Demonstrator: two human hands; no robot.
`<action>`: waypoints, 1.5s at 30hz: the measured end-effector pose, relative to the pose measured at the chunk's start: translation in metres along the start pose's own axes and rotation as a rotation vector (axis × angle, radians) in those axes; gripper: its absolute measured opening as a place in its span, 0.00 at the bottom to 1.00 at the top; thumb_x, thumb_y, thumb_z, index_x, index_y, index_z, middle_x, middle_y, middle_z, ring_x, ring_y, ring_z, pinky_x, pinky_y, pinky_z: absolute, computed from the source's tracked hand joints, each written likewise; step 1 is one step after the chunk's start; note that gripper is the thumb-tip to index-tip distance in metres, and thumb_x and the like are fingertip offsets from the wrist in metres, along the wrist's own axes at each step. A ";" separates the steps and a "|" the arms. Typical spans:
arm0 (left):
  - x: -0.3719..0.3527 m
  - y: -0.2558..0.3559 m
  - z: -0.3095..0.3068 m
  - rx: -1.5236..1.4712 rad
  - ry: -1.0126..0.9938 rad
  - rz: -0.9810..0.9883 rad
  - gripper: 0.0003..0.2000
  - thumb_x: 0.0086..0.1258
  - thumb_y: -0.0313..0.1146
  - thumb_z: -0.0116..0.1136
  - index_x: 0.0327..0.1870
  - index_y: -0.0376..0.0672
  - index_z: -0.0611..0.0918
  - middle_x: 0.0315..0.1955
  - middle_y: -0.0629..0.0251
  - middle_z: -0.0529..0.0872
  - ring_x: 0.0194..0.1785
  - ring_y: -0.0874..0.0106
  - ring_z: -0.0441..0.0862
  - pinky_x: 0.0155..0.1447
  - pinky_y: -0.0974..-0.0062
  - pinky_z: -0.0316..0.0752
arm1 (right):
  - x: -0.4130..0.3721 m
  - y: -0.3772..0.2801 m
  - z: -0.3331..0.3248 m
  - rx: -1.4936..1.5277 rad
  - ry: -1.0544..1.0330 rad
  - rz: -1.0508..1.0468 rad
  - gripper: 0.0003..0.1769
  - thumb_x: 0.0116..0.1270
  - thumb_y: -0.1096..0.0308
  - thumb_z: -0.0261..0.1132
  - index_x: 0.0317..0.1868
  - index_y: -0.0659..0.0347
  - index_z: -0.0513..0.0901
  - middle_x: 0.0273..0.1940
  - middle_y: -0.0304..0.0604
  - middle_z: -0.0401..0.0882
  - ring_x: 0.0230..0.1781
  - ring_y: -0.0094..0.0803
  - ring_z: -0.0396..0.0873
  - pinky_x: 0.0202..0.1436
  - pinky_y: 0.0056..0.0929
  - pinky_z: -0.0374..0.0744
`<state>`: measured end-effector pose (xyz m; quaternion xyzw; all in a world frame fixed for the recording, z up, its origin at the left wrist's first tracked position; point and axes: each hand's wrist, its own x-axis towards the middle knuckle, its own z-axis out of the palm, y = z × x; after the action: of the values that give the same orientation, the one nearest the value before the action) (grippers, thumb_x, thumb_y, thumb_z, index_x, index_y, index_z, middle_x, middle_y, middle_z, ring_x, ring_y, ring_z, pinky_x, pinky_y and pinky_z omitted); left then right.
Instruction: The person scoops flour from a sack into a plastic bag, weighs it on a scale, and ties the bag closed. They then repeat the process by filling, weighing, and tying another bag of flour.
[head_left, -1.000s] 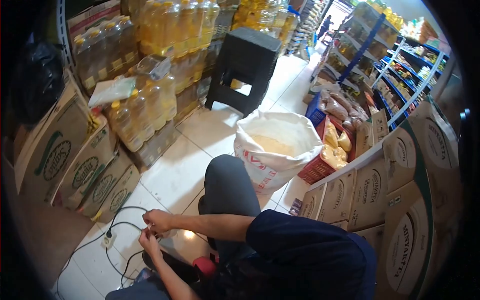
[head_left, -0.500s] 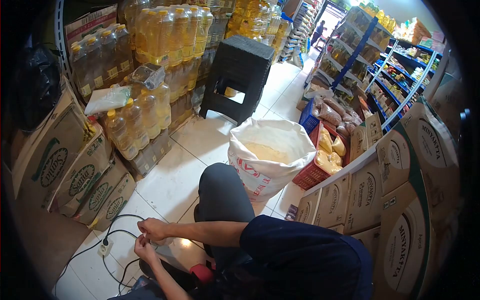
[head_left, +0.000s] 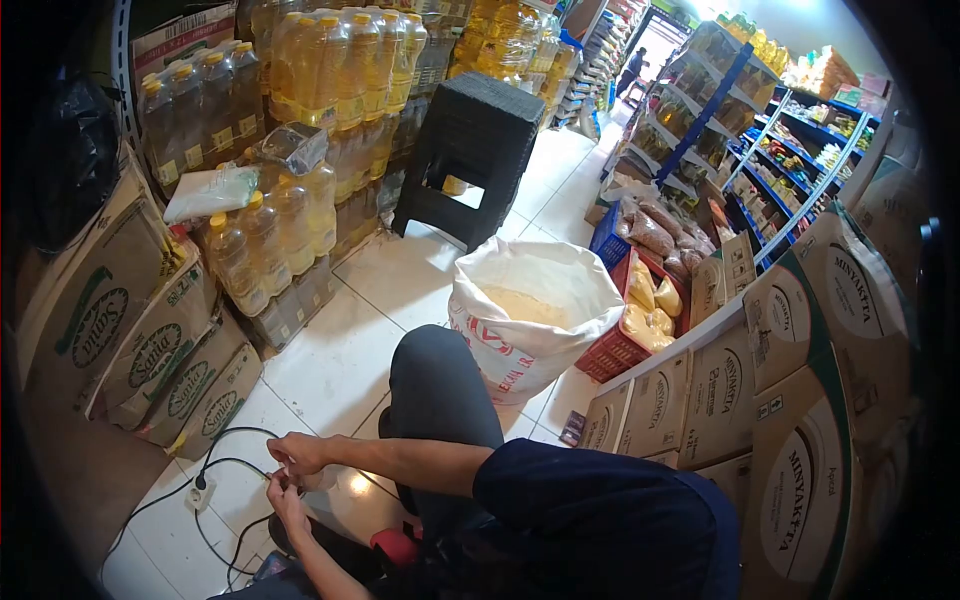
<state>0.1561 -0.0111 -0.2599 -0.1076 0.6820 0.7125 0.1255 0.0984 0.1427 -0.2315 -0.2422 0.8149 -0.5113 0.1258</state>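
My right hand [head_left: 299, 455] reaches in from the right with its fingers pinched together. Just below it, my left hand [head_left: 288, 503] is closed too, its fingertips almost meeting those of the right. Between and beside them shows a bit of see-through plastic, seemingly a clear plastic bag [head_left: 320, 479], mostly hidden by the hands. A white socket block [head_left: 200, 493] with a black plug and cables lies on the floor left of the hands. In front of my knee stands an open white sack [head_left: 500, 350] with pale yellowish grains or powder inside.
A red crate [head_left: 607, 352] of filled yellowish bags stands right of the sack. A black stool [head_left: 470, 150] is behind it. Oil bottles [head_left: 265, 240] and cartons [head_left: 185, 395] line the left. More cartons [head_left: 800, 480] are stacked at right. Something red [head_left: 395, 546] lies by my legs.
The fingertips of my two hands have shifted slightly, and the hands stay close together at the same spot. The view has moved a little; the sack and crate stand as before.
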 end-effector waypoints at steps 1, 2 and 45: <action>0.001 -0.004 -0.002 -0.018 -0.006 -0.017 0.05 0.67 0.21 0.54 0.41 0.37 0.78 0.33 0.69 0.79 0.36 0.78 0.76 0.42 0.79 0.71 | 0.001 0.004 0.001 -0.001 -0.004 0.006 0.14 0.48 0.73 0.65 0.34 0.63 0.70 0.25 0.49 0.78 0.30 0.50 0.79 0.32 0.41 0.74; 0.002 -0.007 -0.004 -0.036 -0.011 -0.034 0.04 0.66 0.21 0.54 0.40 0.36 0.78 0.32 0.69 0.80 0.36 0.78 0.76 0.42 0.79 0.71 | 0.002 0.009 0.003 0.000 -0.007 0.011 0.14 0.48 0.73 0.65 0.34 0.63 0.70 0.26 0.50 0.78 0.31 0.50 0.79 0.32 0.41 0.74; 0.000 0.003 0.018 -0.173 0.322 -0.010 0.05 0.70 0.27 0.57 0.42 0.39 0.77 0.29 0.66 0.84 0.32 0.78 0.82 0.38 0.80 0.79 | -0.013 -0.026 0.018 -0.154 0.162 0.029 0.16 0.57 0.79 0.57 0.47 0.65 0.74 0.28 0.53 0.78 0.29 0.48 0.79 0.35 0.42 0.76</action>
<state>0.1560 0.0071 -0.2565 -0.2338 0.6290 0.7413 0.0083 0.1245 0.1260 -0.2163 -0.1971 0.8627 -0.4633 0.0480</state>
